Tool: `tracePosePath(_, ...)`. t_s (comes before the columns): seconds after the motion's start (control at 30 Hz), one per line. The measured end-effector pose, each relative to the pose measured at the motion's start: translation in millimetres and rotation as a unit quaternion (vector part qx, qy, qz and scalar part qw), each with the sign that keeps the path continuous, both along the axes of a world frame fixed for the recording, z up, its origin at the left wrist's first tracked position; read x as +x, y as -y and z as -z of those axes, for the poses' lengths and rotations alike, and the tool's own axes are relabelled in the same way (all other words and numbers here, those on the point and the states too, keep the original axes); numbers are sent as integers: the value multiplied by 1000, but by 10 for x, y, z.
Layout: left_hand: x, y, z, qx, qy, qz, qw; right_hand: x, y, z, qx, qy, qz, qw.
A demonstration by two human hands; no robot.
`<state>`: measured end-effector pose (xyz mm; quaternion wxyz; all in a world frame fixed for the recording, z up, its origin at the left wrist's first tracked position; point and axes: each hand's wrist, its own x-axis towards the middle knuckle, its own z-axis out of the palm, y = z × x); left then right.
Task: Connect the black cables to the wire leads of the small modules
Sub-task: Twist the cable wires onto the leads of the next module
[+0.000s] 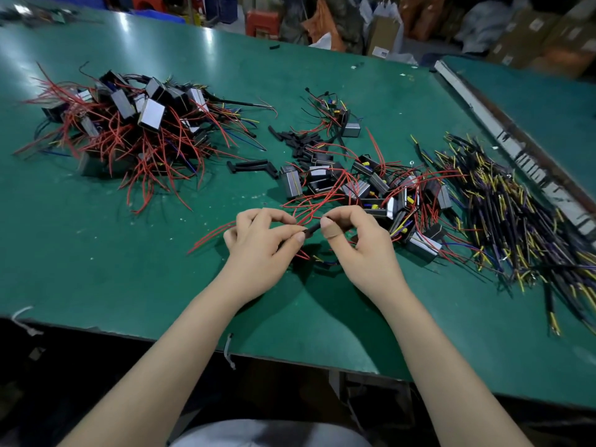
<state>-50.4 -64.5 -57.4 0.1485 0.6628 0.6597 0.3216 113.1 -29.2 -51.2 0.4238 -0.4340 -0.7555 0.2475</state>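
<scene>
Black cables point(503, 201) lie in a loose heap at the right of the green desk point(96, 253), well apart from my hands, and the small modules wait in two piles: a big tangle with red leads at far left point(135, 124) and a nearer pile point(371, 188) just beyond my fingers. I have both hands brought close together over the desk. My left hand point(258, 243) pinches one end of a short black piece point(311, 228), thumb and fingers curled in on it; my right hand point(354, 233), with a plaster on the thumb, pinches the other end. Thin red leads point(213, 233) trail out to the left from under my left hand.

I judge I am in the middle of one joint, mating a cable end with a lead, though the contact point itself is too small for me to read. The next move, as I see it, calls for a steady, straight push along the line of the piece, gripping near the tips so the thin lead does not buckle, then setting the finished module aside.
</scene>
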Motion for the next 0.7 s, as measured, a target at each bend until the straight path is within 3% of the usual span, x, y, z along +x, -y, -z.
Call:
tracePosePath(0.17,-76,-8,-15,-23,74,31,996,46,14,11,-31,-3,-11,999)
tracePosePath(0.43,-128,17,-55,-28,88,63,994,128,-8,-9,-59,-33,-52,996)
tracePosePath(0.7,-105,42,-48,-14,71,41,996,78,38,58,-86,-86,-19,992)
